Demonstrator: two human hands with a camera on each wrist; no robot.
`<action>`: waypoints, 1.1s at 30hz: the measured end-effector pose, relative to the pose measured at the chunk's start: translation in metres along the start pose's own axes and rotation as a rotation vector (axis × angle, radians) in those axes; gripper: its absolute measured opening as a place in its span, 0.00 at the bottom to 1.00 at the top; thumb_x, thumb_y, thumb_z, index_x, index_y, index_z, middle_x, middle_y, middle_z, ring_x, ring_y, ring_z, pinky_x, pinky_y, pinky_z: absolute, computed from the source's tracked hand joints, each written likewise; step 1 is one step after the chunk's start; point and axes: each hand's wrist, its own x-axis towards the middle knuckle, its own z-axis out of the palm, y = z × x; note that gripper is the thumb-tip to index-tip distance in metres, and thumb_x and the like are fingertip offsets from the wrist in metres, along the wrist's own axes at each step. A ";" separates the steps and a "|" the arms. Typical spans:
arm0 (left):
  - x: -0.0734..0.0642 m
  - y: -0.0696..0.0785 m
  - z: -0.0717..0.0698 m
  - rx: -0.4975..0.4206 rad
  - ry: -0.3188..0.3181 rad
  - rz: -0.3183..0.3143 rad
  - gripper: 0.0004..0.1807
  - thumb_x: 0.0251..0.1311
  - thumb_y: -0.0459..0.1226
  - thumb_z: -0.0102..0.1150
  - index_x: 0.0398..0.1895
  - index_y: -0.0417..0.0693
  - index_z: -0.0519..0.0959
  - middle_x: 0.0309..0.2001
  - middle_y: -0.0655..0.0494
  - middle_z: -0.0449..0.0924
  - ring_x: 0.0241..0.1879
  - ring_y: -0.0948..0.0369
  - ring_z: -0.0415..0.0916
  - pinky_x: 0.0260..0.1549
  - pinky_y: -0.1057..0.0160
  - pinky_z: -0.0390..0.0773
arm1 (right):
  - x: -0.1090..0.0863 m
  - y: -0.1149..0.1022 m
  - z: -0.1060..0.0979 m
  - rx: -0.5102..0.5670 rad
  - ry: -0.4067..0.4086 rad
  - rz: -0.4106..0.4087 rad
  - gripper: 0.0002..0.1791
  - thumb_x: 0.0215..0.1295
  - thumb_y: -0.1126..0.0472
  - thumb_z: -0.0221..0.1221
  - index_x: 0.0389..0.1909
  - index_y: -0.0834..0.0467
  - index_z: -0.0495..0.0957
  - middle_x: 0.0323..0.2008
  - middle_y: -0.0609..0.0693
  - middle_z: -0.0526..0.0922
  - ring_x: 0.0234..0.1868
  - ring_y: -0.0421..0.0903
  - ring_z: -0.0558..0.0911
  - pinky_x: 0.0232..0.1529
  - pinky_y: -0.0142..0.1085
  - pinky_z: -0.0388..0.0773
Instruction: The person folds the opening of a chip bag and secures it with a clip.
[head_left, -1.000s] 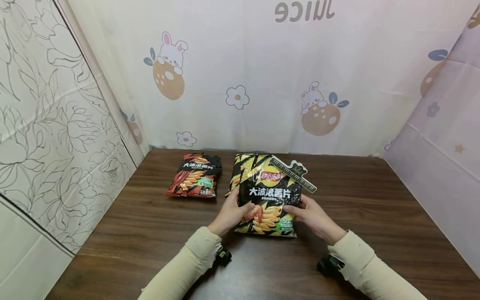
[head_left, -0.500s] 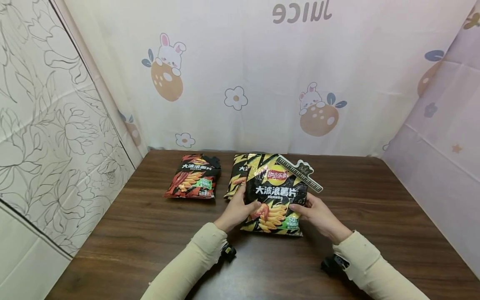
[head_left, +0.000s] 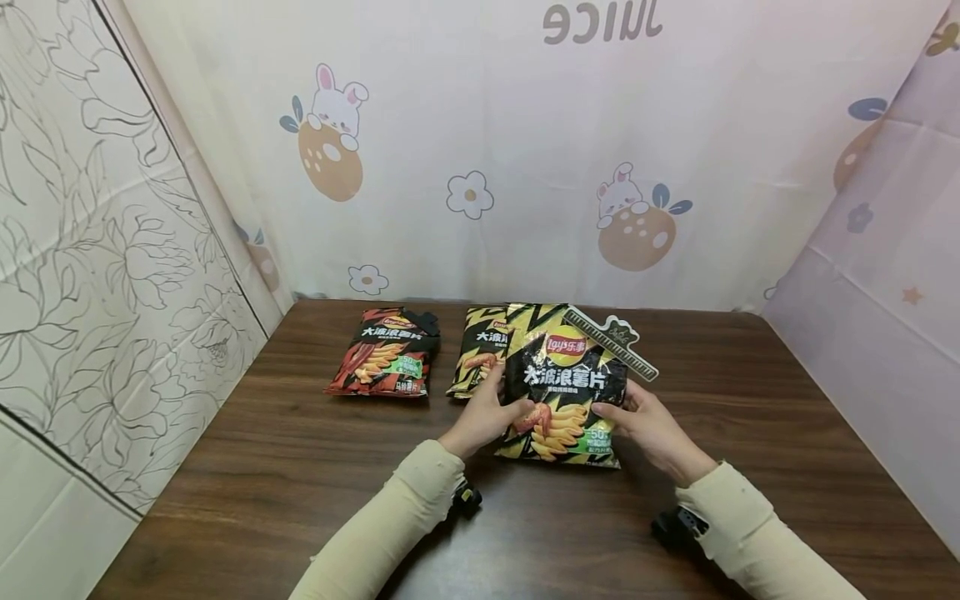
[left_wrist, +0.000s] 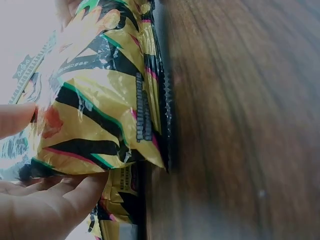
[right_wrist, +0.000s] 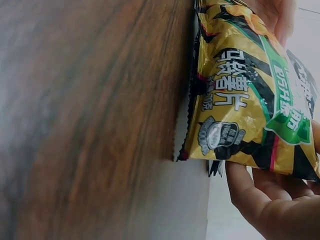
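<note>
Both hands grip a black-and-yellow chip bag point(head_left: 566, 367) by its two sides, thumbs on the front and fingers behind. The left hand point(head_left: 487, 417) holds its left edge and the right hand point(head_left: 652, 425) its right edge. A pale ruler-like clip point(head_left: 611, 342) with a dark emblem sits aslant across the bag's upper right corner. In the left wrist view the bag point(left_wrist: 95, 105) shows its crinkled lower end near the tabletop. The right wrist view shows the fingers point(right_wrist: 270, 195) under the bag's side; whether the bag touches the table I cannot tell.
A second black-and-yellow chip bag point(head_left: 480, 350) lies just left of the held one, partly hidden. Farther left lies a red-and-black chip bag point(head_left: 386, 354) with a black clip point(head_left: 423, 322) on its corner. A printed curtain point(head_left: 465, 100) hangs behind the wooden table point(head_left: 285, 467).
Both hands have moved the held chip bag to the right, uncovering more of the yellow bag behind it. The red bag stays in its place on the table.
</note>
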 end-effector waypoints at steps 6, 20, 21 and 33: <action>0.003 0.000 0.006 -0.014 -0.005 0.021 0.36 0.66 0.41 0.61 0.74 0.52 0.57 0.71 0.43 0.61 0.70 0.46 0.61 0.61 0.44 0.71 | -0.002 0.002 -0.005 0.012 0.037 0.001 0.36 0.69 0.57 0.60 0.71 0.66 0.58 0.40 0.36 0.81 0.37 0.33 0.81 0.38 0.32 0.80; 0.000 0.004 0.016 0.078 -0.075 -0.002 0.40 0.66 0.44 0.61 0.76 0.59 0.52 0.72 0.45 0.61 0.66 0.47 0.68 0.57 0.47 0.75 | -0.005 0.007 -0.024 0.022 0.094 0.015 0.37 0.69 0.58 0.60 0.71 0.66 0.55 0.39 0.33 0.79 0.35 0.33 0.78 0.36 0.30 0.78; 0.000 0.005 0.016 0.086 -0.082 -0.001 0.40 0.66 0.45 0.61 0.77 0.60 0.52 0.72 0.46 0.61 0.66 0.47 0.68 0.57 0.47 0.75 | -0.006 0.007 -0.026 0.023 0.095 0.019 0.37 0.69 0.58 0.60 0.72 0.65 0.54 0.39 0.33 0.79 0.36 0.33 0.78 0.36 0.30 0.78; 0.000 0.004 0.027 0.068 -0.186 0.033 0.42 0.67 0.39 0.59 0.78 0.50 0.48 0.76 0.45 0.54 0.71 0.47 0.61 0.65 0.50 0.70 | -0.010 0.012 -0.047 0.161 0.116 0.005 0.22 0.69 0.62 0.60 0.61 0.47 0.66 0.38 0.32 0.82 0.35 0.32 0.78 0.33 0.28 0.74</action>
